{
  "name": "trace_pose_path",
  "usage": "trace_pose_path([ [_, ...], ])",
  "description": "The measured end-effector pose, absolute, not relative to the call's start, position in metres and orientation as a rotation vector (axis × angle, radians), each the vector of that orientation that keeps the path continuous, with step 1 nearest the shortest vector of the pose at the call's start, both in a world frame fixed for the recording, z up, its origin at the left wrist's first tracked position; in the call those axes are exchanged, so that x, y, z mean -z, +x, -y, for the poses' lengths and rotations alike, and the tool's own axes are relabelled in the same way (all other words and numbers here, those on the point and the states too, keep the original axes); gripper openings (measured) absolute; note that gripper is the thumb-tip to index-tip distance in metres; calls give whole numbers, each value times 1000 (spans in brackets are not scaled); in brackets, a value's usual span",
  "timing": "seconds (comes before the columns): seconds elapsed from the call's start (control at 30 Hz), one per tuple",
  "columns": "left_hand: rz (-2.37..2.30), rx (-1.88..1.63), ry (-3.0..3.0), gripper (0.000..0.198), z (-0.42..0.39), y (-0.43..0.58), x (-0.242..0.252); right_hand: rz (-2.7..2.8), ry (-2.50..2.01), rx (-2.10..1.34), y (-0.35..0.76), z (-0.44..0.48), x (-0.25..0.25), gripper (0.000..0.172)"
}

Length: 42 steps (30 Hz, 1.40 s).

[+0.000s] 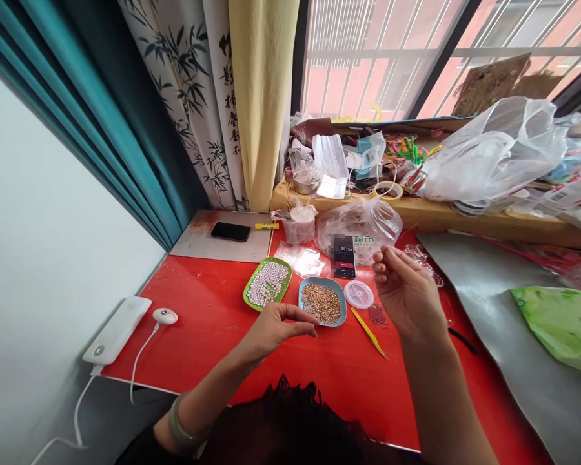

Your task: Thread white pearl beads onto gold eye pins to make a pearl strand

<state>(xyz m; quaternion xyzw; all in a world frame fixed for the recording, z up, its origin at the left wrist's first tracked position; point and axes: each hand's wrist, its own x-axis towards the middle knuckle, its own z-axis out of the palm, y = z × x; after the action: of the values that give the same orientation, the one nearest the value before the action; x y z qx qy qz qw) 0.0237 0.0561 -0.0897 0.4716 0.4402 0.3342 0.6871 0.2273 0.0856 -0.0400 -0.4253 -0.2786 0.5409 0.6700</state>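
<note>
My left hand [281, 325] hangs over the near side of the dishes, with thumb and fingertips brought together. Whatever is between them is too small to make out. Raised higher on the right, my right hand [407, 290] is also closed in a pinch, and its contents cannot be made out. Just beyond my left hand is a blue dish [345, 309] of gold-coloured beads [322, 302]. To its left lies a green dish [246, 298] of pearly white beads [267, 281]. Yellow tweezers [369, 332] lie between my hands, near a round clear lid [359, 294].
A phone [343, 256] showing a timer leans against a plastic bag [382, 223]. Behind stand a clear tub [300, 227] and a cluttered windowsill [416, 210]. Another phone [230, 231] and a white power bank [117, 329] with a cable are at left; a grey mat [484, 303] is at right.
</note>
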Motion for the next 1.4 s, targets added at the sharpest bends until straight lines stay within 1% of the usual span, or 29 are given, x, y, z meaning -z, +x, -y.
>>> trace_pose_path([
  [0.13,-1006,-634,1135,8,-55,27,128,617,-1012,-1211,235,-78,63,25],
  [0.23,-1024,-562,1216,7,-57,29,149,644,-1038,-1174,233,-66,69,21],
  [0.37,-1095,-515,1338,20,-76,20,169,703,-1068,-1150,226,-46,67,14],
  [0.47,-1262,-547,1432,28,-104,4,184,736,-1099,-1104,224,-33,62,12],
  [0.67,-1627,-479,1600,27,-152,-21,209,783,-1174,-946,226,-15,50,4],
  [0.77,-1697,-402,1674,28,-161,-21,216,881,-1261,-839,226,-7,46,6],
  [0.93,-1726,-334,1730,29,-166,-15,222,979,-1327,-775,224,3,46,7],
  [1.07,-1706,-374,1695,27,-166,-18,220,1025,-1385,-782,223,4,49,8],
  [1.17,-1657,-489,1630,26,-165,-21,214,1066,-1405,-789,221,2,53,5],
  [1.27,-1542,-659,1539,25,-161,-21,202,1136,-1406,-790,214,-2,54,9],
  [1.33,-1417,-787,1465,25,-153,-17,187,1233,-1414,-739,207,-4,52,5],
  [1.4,-1266,-921,1383,24,-138,-10,166,1349,-1377,-649,200,-6,47,8],
])
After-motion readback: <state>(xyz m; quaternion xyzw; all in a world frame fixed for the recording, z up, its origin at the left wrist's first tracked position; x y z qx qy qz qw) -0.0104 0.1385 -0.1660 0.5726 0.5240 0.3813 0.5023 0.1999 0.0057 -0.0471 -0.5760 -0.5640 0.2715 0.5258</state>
